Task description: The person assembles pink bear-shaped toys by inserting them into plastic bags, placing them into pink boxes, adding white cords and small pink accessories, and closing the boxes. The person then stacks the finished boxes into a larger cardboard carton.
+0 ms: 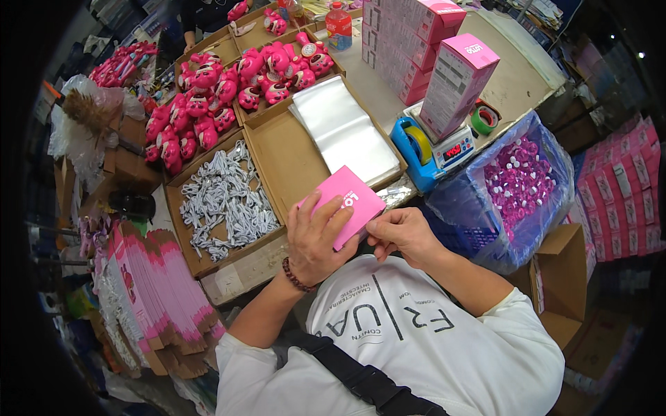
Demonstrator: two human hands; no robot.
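Note:
A pink cardboard box [359, 200] is held in front of my body at the table's near edge. My left hand [320, 234], with a beaded bracelet at the wrist, grips it, fingers across its printed top and thumb at the near side. Beside the box's near right corner is my right hand [398, 234], thumb and index finger pinched together; whether anything thin is between them is hidden. Just beyond, a cardboard tray [278, 161] bears a stack of clear plastic bags [348, 135]. A blue tape dispenser [411, 156] stands to the right, next to a digital scale [458, 148] carrying an upright pink box [458, 83].
Cardboard trays hold white cables [229, 203] and pink bear figures [200, 104]. At right are a lined basket of purple pieces [520, 177], green tape [485, 119] and stacked pink boxes [400, 47]. Flattened cartons [166, 291] lie left. Another person's sleeve [208, 21] shows across the table.

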